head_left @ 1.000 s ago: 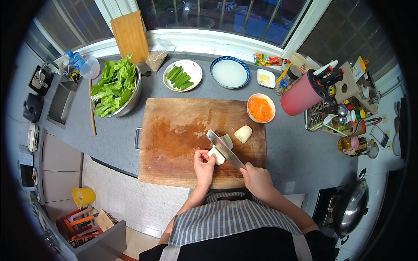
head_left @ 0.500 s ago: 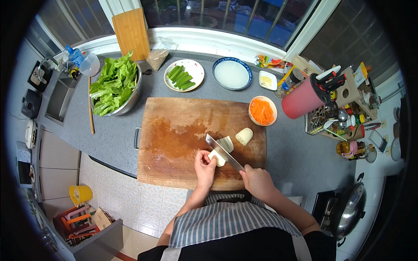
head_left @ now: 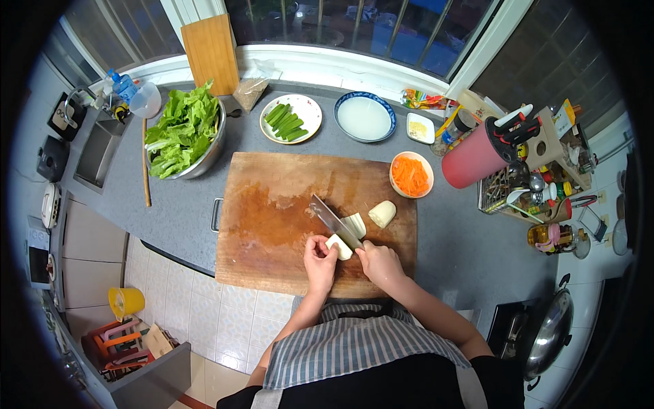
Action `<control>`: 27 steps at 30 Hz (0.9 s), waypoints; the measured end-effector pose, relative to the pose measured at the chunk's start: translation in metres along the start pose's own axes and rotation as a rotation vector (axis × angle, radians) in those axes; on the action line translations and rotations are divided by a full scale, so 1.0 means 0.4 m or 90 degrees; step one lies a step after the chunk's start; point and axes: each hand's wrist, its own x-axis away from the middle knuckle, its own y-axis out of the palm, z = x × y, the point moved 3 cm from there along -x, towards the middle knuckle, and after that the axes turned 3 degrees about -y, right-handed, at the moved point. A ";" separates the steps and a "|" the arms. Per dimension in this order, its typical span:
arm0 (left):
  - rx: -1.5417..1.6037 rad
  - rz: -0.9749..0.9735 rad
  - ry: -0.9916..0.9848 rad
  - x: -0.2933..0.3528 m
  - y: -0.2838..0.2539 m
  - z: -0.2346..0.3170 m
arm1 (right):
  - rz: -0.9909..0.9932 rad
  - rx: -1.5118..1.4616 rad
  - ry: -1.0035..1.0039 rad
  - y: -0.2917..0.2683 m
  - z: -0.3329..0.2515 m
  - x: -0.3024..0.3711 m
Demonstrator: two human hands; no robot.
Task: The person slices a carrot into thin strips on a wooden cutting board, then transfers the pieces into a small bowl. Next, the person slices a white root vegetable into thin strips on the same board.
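Brown rectangular wooden board: left side lay open. Nearer front edge, left hand pinched white blocky vegetable piece; right hand clasped silver metal cleaver.

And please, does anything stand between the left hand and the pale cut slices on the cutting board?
Yes: first the pale chunk held by the left hand, then the knife in the right hand, its blade lying between that chunk and the slices on the cutting board.

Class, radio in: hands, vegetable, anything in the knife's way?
Left hand holding pale vegetable piece. Right hand gripping knife. Cut slices beside it; rounded chunk apart, out of the way.
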 end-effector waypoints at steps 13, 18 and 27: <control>0.002 -0.007 0.010 -0.002 -0.008 -0.009 | -0.037 0.002 0.016 -0.118 -0.036 0.094; 0.008 -0.007 0.003 0.001 -0.006 -0.011 | -0.069 0.013 0.024 -0.127 -0.040 0.113; -0.028 -0.019 0.023 0.006 -0.008 -0.012 | -0.085 0.064 0.013 -0.081 -0.061 0.069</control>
